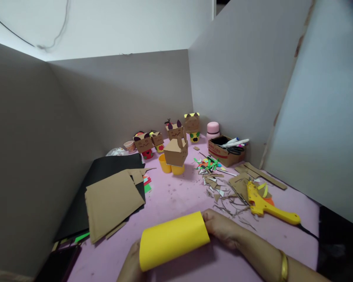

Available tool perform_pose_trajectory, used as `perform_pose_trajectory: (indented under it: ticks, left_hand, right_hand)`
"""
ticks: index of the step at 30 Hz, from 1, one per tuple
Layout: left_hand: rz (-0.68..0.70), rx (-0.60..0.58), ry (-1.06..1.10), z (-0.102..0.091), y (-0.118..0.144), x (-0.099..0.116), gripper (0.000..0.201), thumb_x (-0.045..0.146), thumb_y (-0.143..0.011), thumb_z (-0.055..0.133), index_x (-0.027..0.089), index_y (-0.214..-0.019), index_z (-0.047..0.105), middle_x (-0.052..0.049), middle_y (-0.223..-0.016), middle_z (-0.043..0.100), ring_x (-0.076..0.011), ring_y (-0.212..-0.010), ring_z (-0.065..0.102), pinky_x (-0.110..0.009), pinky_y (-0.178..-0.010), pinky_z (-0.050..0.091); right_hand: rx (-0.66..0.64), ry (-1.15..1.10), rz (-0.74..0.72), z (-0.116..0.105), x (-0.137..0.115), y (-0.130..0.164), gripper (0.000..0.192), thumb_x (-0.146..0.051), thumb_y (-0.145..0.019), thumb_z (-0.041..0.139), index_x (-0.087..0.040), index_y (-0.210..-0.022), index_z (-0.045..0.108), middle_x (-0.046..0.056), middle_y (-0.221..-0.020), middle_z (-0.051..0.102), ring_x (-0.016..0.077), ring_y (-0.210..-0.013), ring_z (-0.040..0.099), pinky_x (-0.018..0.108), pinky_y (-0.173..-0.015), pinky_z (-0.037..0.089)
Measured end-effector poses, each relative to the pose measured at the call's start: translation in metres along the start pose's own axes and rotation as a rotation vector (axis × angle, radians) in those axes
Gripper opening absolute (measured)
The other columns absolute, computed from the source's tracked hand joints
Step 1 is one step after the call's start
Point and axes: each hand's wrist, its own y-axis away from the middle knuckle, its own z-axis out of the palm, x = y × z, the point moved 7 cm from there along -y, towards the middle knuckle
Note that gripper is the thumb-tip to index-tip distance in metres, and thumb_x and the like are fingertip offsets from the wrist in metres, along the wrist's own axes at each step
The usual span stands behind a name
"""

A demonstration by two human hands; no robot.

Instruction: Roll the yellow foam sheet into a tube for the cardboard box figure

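A curved sheet of yellow paper, bent into a wide roll, is held low over the front of the pink table. My right hand grips its right end, with the fingers partly hidden behind the paper. At the left end my left hand holds the sheet, its fingers mostly covered by it. Beyond the roll stands a cardboard box head with ears, leaning on two yellow cups. To the right lies a yellow glue gun on cardboard scraps.
Cardboard sheets lie on black sheets at the left. Several cardboard-headed figures stand at the back. A carton of pens and scissors, a pink bottle and paper scraps occupy the right. Grey panels enclose the table.
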Motion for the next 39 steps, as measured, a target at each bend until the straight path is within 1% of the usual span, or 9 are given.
perform_pose_trajectory:
  ticks: [3,7,11,14,21,26,31,35,39]
  left_hand:
    - [0.037,0.098,0.048,-0.021,-0.002,0.007,0.046,0.043,-0.065,0.073,0.014,-0.099,0.064,-0.008,-0.094,0.07,-0.0267,-0.087,0.064,-0.034,-0.068,0.051]
    - [0.287,0.436,-0.182,-0.034,0.019,0.021,0.049,0.057,-0.079,0.05,0.018,-0.108,0.06,-0.01,-0.115,0.063,-0.0281,-0.112,0.054,-0.043,-0.097,0.038]
    - [0.951,0.507,-0.702,0.047,0.061,0.031,0.053,0.038,-0.086,0.048,0.024,-0.135,0.037,-0.011,-0.145,0.035,-0.0289,-0.131,0.033,-0.048,-0.107,0.026]
    - [1.153,0.508,-0.967,0.114,0.069,0.019,0.076,0.028,-0.084,0.051,0.022,-0.146,0.006,-0.012,-0.154,0.005,-0.0317,-0.139,0.01,-0.052,-0.108,0.019]
    - [1.094,0.713,-1.213,0.151,0.038,0.022,0.073,0.007,-0.087,0.036,0.02,-0.145,-0.007,-0.016,-0.154,-0.001,-0.0328,-0.139,-0.002,-0.061,-0.104,0.017]
    - [1.119,0.591,-1.085,0.139,0.026,0.015,0.065,0.001,-0.088,0.023,0.022,-0.145,-0.002,-0.017,-0.148,0.029,-0.023,-0.14,0.005,-0.054,-0.108,0.016]
    - [0.977,0.509,-0.819,0.133,0.031,0.016,0.064,0.02,-0.093,0.029,0.015,-0.145,-0.007,-0.014,-0.154,-0.004,-0.0232,-0.14,-0.004,-0.046,-0.112,0.008]
    - [0.667,0.41,-0.56,0.134,0.029,0.002,0.068,0.037,-0.093,0.026,0.006,-0.144,-0.007,-0.018,-0.154,-0.002,-0.0218,-0.14,0.001,-0.04,-0.112,0.011]
    - [0.864,0.324,-0.55,0.131,0.043,0.012,0.085,0.051,-0.085,0.039,0.007,-0.144,-0.005,-0.015,-0.154,-0.006,-0.0232,-0.14,-0.003,-0.039,-0.113,0.006]
  right_hand:
    - [0.081,0.024,0.009,-0.007,0.003,-0.002,0.025,-0.03,-0.06,0.071,-0.012,-0.076,0.074,0.0,-0.046,0.065,0.0079,-0.035,0.051,0.017,-0.038,0.034]
    - [0.185,0.013,-0.076,-0.011,-0.002,-0.003,0.028,-0.038,-0.064,0.069,-0.011,-0.068,0.072,-0.001,-0.042,0.061,0.0084,-0.034,0.049,0.017,-0.036,0.03]
    - [0.267,-0.02,-0.248,-0.013,-0.01,-0.003,0.032,-0.044,-0.07,0.064,-0.012,-0.073,0.07,0.002,-0.056,0.067,0.0134,-0.049,0.057,0.022,-0.047,0.038]
    - [0.333,-0.013,-0.349,-0.018,-0.011,-0.002,0.031,-0.044,-0.071,0.062,-0.014,-0.077,0.069,0.003,-0.065,0.069,0.0175,-0.058,0.06,0.026,-0.054,0.042]
    - [0.471,0.082,-0.45,-0.032,-0.01,0.004,0.017,-0.031,-0.074,0.058,-0.017,-0.074,0.067,0.001,-0.062,0.064,0.0183,-0.06,0.054,0.028,-0.058,0.042]
    - [0.517,0.1,-0.443,-0.035,-0.009,0.001,0.025,-0.037,-0.076,0.056,-0.015,-0.067,0.065,-0.001,-0.055,0.058,0.0163,-0.054,0.049,0.026,-0.051,0.037]
    - [0.514,0.042,-0.456,-0.034,-0.015,0.004,0.021,-0.033,-0.075,0.058,-0.014,-0.075,0.068,0.002,-0.062,0.064,0.0177,-0.058,0.053,0.026,-0.053,0.038]
    - [0.503,-0.043,-0.441,-0.032,-0.018,0.005,0.017,-0.032,-0.072,0.063,-0.016,-0.075,0.067,0.002,-0.066,0.068,0.019,-0.063,0.056,0.026,-0.055,0.04]
    - [0.446,-0.176,-0.324,-0.032,-0.012,0.0,0.03,-0.043,-0.066,0.067,-0.016,-0.077,0.065,0.003,-0.059,0.067,0.0174,-0.054,0.059,0.024,-0.046,0.038]
